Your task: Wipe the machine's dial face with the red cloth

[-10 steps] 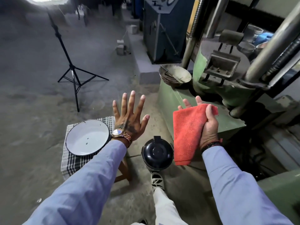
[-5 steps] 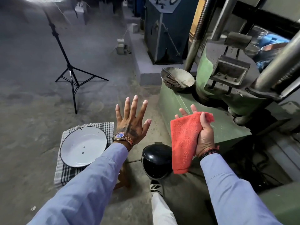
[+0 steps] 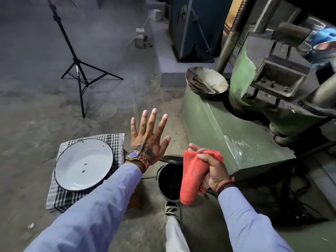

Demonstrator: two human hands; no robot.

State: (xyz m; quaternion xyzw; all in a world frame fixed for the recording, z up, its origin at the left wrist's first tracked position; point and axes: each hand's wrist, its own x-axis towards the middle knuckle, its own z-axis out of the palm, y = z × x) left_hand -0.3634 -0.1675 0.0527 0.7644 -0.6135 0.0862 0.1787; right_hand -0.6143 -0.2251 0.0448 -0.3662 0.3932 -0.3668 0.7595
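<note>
My right hand (image 3: 214, 170) is clenched round the red terry cloth (image 3: 193, 177), hanging lengthwise downward; left hand (image 3: 149, 137) splayed, holding nothing. No dial face visible; green steel machine (image 3: 218, 131) lies ahead-right, nearer my right.

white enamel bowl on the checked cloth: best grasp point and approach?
Pinch the white bowl by its thin dark rim at the near-right edge, coming from above. It sits flat and open-side up on the checked cloth, and the free left hand is closest there.
</note>
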